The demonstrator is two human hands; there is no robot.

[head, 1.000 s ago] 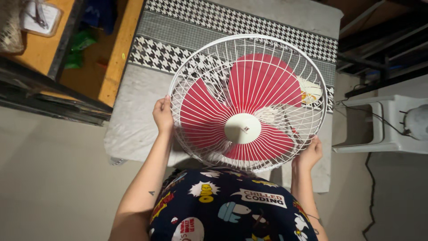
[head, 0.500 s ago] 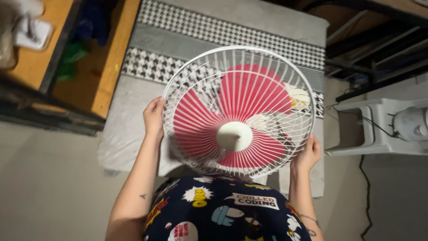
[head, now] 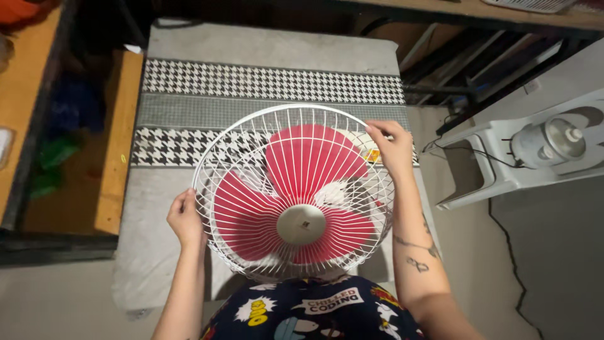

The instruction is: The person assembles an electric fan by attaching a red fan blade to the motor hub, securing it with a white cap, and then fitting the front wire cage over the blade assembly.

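I look down on a pale concrete floor, cracked at the right. On it stands a low table under a grey cloth with two bands of black-and-white houndstooth running across it. To my left is an orange wooden shelf in a dark frame; dark shelving crosses the top right. At the right sits a white plastic stool with a grey fan motor lying on it, its shaft pointing up and right, and a black cable trailing off beside it.

Over the near half of the table is the fan guard: a round white wire cage, face up, its thin ribs spreading from a pale round hub to an outer ring. Through the ribs I see three red blades.

My left hand is at the cage's left rim, fingers curled onto the outer ring. My right hand reaches to the far right rim, fingertips pinching the ring there. Just beside that hand, under the wires, lies something small, white and yellow, which I cannot identify.
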